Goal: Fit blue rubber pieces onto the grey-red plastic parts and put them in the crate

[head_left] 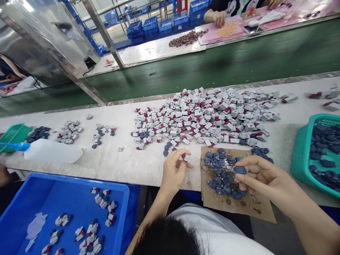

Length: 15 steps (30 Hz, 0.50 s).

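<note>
My left hand (172,171) is raised over the table's front edge, its thumb and fingers closed round a small dark red piece (183,156). A dark blue plastic part (241,170) is pinched between the thumb and forefinger of my right hand (261,177). Below that hand lies a sheet of cardboard (239,209), stained with wet spots and carrying several dark blue parts (216,161). Behind both hands spreads a large heap of light grey and dark red parts (202,117). A few blue parts (167,148) lie just beyond my left hand.
At the right stands a green basket (300,152) of blue parts. A blue bin (123,202) with assembled pieces sits at the lower left, near a white squeeze bottle (53,150). Across the green conveyor belt (172,72), a co-worker's hand (219,17) rests by small tan pieces.
</note>
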### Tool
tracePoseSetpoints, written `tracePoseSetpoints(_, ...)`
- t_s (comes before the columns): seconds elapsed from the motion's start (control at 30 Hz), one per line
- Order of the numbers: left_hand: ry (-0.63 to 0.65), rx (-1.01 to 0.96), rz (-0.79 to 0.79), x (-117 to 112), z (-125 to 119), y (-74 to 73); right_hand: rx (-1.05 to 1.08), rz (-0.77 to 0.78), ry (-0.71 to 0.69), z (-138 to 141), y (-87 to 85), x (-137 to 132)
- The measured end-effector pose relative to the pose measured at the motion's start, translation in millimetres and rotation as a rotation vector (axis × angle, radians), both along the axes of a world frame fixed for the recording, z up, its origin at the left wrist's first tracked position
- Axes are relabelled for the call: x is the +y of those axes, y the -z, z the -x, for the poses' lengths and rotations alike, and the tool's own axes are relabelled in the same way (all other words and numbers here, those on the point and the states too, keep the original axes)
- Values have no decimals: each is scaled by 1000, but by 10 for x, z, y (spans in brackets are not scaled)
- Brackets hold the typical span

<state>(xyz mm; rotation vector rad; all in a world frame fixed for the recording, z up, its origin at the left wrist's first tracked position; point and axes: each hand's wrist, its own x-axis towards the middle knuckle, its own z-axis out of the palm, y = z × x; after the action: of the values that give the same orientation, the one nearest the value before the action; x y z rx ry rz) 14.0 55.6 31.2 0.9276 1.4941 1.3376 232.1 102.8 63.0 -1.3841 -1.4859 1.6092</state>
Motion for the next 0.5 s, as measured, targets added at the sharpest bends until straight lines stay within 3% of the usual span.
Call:
tracePoseSetpoints(0.07, 58, -54, 54, -29, 25, -34, 12, 17, 31, 16, -17, 4)
tracePoseSetpoints(0.2, 145, -473, 143, -64, 6, -133, 55, 30, 82, 0, 36, 21)
tracePoseSetpoints(0.27, 128, -587, 156, -77, -46, -158, 75, 23, 58, -41, 117, 36)
tracePoseSetpoints(0.5, -71, -308, 9, -91, -197, -87, 50, -25, -41, -178, 364, 69)
